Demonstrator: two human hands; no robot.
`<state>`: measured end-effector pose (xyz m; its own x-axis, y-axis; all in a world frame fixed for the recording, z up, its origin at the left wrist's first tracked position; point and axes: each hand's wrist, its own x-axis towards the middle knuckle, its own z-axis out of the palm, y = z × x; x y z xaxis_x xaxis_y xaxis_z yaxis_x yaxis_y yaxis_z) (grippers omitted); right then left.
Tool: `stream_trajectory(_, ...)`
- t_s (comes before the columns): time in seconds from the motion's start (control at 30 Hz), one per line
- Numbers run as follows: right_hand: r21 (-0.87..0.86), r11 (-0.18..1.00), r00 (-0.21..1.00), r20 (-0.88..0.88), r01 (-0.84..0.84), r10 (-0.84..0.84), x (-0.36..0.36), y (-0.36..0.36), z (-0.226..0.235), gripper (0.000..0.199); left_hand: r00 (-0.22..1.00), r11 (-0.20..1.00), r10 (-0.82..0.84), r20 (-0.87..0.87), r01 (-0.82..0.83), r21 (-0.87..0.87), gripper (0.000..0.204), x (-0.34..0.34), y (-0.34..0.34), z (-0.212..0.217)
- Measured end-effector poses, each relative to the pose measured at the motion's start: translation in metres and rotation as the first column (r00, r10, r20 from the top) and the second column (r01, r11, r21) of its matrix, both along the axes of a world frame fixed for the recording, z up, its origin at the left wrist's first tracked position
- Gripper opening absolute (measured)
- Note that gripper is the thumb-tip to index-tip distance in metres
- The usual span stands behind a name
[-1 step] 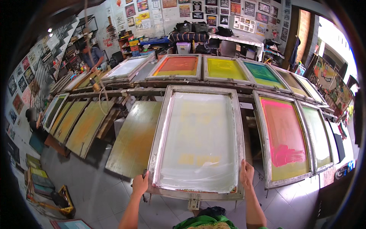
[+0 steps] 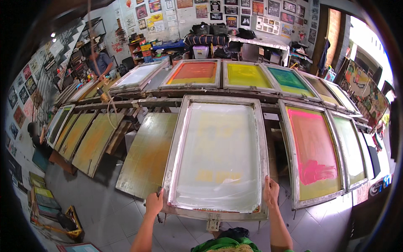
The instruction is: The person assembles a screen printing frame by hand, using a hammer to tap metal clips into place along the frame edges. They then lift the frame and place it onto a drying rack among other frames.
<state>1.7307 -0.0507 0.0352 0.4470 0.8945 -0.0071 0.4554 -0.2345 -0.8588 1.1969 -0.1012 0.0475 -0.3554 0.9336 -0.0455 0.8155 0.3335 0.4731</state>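
Observation:
In front of me a large silk-screen frame (image 2: 263, 143) is tilted up toward me, its mesh (image 2: 218, 147) smeared with white ink and faint yellow shapes showing through. My left hand (image 2: 154, 204) is closed at its lower left corner, with a dark rod-like piece poking out above and below the fist. What that piece is I cannot make out. Against the lower right edge, my right hand (image 2: 271, 191) grips the frame's side, thumb up. A metal hinge-like bracket (image 2: 213, 221) is fixed at the middle of the frame's near edge.
To the right stand a pink-inked screen (image 2: 312, 155) and a pale green one (image 2: 349, 147). Left of the frame lies a yellowish board (image 2: 147, 155). Behind runs a row with orange (image 2: 194, 71), yellow (image 2: 247, 75) and green (image 2: 289, 80) screens. A person (image 2: 100, 63) stands far left.
Hands and frame hold nearly the same place. The view has shifted very slightly.

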Motion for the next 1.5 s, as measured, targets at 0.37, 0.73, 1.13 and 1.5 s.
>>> stream_trajectory(0.37,0.009,1.0,1.0,-0.004,0.009,-0.009,-0.018,0.086,0.002,0.065,0.998,0.998,0.014,-0.057,-0.017,-0.055,0.063,-0.001,0.08,-0.014)
stream_trajectory(0.73,0.017,0.999,0.81,0.585,0.038,-0.041,-0.038,0.076,-0.038,0.055,0.996,0.997,0.076,0.043,-0.075,-0.012,0.064,-0.03,0.095,-0.048)
stream_trajectory(1.13,-0.058,0.648,0.596,0.337,-0.76,0.729,-0.261,-0.027,0.128,0.096,0.109,0.922,0.19,0.976,0.322,-0.215,0.085,0.081,0.074,0.118)
stream_trajectory(1.5,0.026,0.921,0.913,0.151,-0.388,0.38,-0.29,-0.105,0.097,0.035,0.506,0.799,-0.508,0.697,0.579,0.163,0.089,0.066,0.04,0.063)
